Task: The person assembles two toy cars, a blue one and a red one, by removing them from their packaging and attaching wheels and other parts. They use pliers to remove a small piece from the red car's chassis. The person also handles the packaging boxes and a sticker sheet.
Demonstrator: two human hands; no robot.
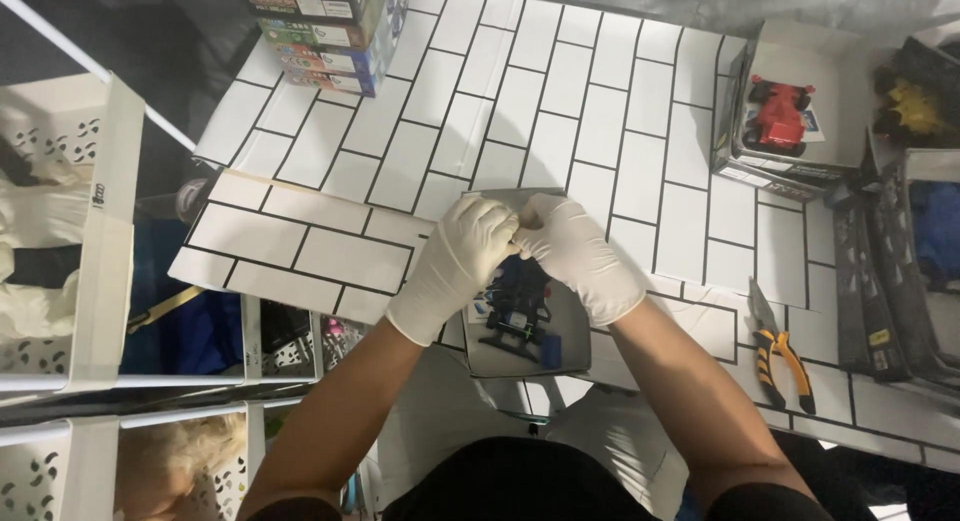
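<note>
Both my hands wear white gloves and meet fingertip to fingertip above a grey cardboard tray near the table's front edge. My left hand and my right hand pinch something small between them; what it is stays hidden by the fingers. In the tray, just under my hands, lies a dark toy racing car with blue and green parts.
A second open box holding a red toy car stands at the back right. Orange-handled pliers lie right of my forearm. Stacked colourful boxes sit at the back left; white perforated bins stand left of the tiled table.
</note>
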